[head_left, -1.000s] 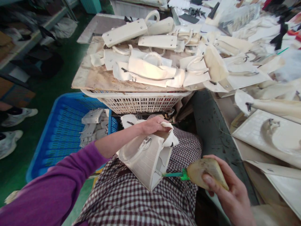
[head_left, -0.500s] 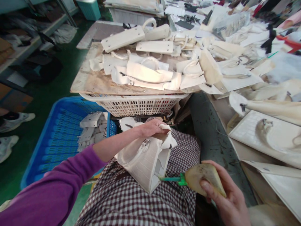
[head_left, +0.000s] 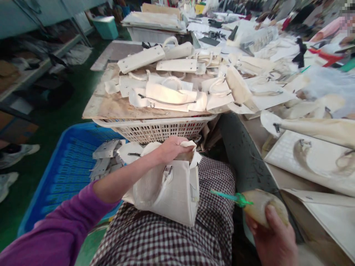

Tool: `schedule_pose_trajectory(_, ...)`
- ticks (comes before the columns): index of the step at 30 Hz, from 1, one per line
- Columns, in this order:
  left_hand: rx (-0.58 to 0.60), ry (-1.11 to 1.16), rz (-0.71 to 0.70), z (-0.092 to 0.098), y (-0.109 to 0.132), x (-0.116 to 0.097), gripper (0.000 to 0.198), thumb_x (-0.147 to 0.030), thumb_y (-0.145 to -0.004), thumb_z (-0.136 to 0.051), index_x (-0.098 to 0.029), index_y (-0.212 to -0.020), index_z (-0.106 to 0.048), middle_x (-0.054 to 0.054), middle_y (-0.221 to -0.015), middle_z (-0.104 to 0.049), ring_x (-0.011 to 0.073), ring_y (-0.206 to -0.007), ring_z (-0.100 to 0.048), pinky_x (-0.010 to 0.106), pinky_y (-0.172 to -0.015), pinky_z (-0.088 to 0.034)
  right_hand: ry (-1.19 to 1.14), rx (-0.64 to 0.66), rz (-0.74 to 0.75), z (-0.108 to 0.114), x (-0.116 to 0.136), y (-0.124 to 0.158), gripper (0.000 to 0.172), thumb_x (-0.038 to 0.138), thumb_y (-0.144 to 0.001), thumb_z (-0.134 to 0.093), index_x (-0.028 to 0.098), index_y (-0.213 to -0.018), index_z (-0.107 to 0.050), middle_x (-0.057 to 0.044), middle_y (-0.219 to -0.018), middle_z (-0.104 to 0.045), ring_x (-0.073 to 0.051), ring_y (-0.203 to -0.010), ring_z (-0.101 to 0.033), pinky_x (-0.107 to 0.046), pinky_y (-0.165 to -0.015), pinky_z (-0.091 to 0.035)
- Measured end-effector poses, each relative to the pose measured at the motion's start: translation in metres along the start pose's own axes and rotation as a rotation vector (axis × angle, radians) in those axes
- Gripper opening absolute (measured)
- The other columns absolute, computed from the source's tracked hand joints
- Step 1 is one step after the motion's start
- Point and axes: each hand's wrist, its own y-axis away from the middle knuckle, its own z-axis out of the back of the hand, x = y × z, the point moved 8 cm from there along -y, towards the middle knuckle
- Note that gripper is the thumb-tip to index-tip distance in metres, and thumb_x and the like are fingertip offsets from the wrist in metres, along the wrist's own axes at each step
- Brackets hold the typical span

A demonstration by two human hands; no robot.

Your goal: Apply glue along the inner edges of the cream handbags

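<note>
On my lap, over a checked apron (head_left: 166, 244), rests a cream handbag (head_left: 174, 195) with a curved handle and a buckle. My left hand (head_left: 176, 147) is closed on the bag's upper edge, its fingertips partly hidden by the folded material. To the right, apart from the bag, my right hand (head_left: 273, 229) grips a yellowish squeeze bottle (head_left: 264, 207). The bottle's thin green nozzle points left toward the bag's side panel, with a gap between them.
A blue basket (head_left: 36, 199) with several grey-white pieces stands at left. Ahead, a board (head_left: 97, 103) bearing cream bag parts lies on a white basket (head_left: 163, 129). More cream bags (head_left: 302, 155) cover the right-hand table. Another person's shoes (head_left: 19, 155) show at far left.
My right hand has drawn the bottle right, taking its nozzle away from the bag's side. The bag has turned, so its front faces me more. The view has shifted slightly.
</note>
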Motion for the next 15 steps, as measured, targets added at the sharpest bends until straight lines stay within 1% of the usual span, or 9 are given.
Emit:
schedule_pose_trajectory(2,-0.009,-0.039,-0.032,0.001,0.002,0.001,0.029,-0.041,-0.081,-0.07,-0.016,-0.067,-0.066,-0.001,-0.068,-0.06,0.0157,-0.071,-0.05,0.027,-0.068,-0.037,0.056,-0.033,0.011,0.003,-0.003,-0.003,0.04,0.041,-0.079,-0.078,0.022,-0.112,-0.065,-0.002,-0.084,-0.064,-0.015,-0.054,-0.051,-0.026,-0.042,-0.039)
schedule_pose_trajectory(4,0.01,0.019,-0.014,-0.005,0.002,0.014,0.027,-0.041,-0.079,-0.071,-0.016,-0.072,-0.068,0.0,-0.071,-0.062,0.0163,-0.074,-0.052,0.027,-0.07,-0.039,0.15,-0.022,0.041,-0.001,-0.004,-0.006,0.047,0.043,-0.077,-0.081,0.022,-0.116,-0.065,-0.003,-0.087,-0.064,-0.015,-0.058,-0.052,-0.026,-0.045,-0.042)
schedule_pose_trajectory(8,0.002,0.128,0.025,-0.018,-0.001,0.046,0.034,-0.047,-0.076,-0.07,-0.014,-0.068,-0.064,0.001,-0.071,-0.059,0.0158,-0.071,-0.052,0.027,-0.067,-0.04,0.345,0.039,0.094,-0.02,-0.008,-0.01,0.058,0.048,-0.071,-0.085,0.021,-0.119,-0.065,-0.003,-0.091,-0.066,-0.017,-0.064,-0.056,-0.027,-0.051,-0.047)
schedule_pose_trajectory(10,-0.003,0.171,0.04,-0.023,-0.003,0.055,0.036,-0.048,-0.075,-0.07,-0.014,-0.068,-0.063,0.001,-0.071,-0.058,0.0156,-0.071,-0.051,0.027,-0.067,-0.039,0.415,0.063,0.115,-0.03,-0.009,-0.012,0.061,0.05,-0.07,-0.085,0.021,-0.119,-0.064,-0.004,-0.096,-0.067,-0.018,-0.068,-0.059,-0.028,-0.054,-0.049)
schedule_pose_trajectory(12,-0.002,0.207,0.051,-0.025,-0.003,0.059,0.036,-0.049,-0.075,-0.071,-0.014,-0.07,-0.064,0.001,-0.072,-0.059,0.0161,-0.073,-0.052,0.028,-0.069,-0.04,0.46,0.074,0.144,-0.037,-0.011,-0.015,0.062,0.052,-0.07,-0.084,0.021,-0.12,-0.064,-0.005,-0.102,-0.068,-0.021,-0.074,-0.061,-0.029,-0.058,-0.051)
schedule_pose_trajectory(15,0.001,0.247,0.062,-0.025,-0.003,0.059,0.036,-0.049,-0.073,-0.074,-0.014,-0.071,-0.065,0.001,-0.074,-0.06,0.0164,-0.074,-0.053,0.028,-0.07,-0.041,0.479,0.091,0.184,-0.045,-0.015,-0.021,0.062,0.052,-0.071,-0.083,0.021,-0.121,-0.063,-0.006,-0.106,-0.067,-0.023,-0.082,-0.063,-0.031,-0.064,-0.052)
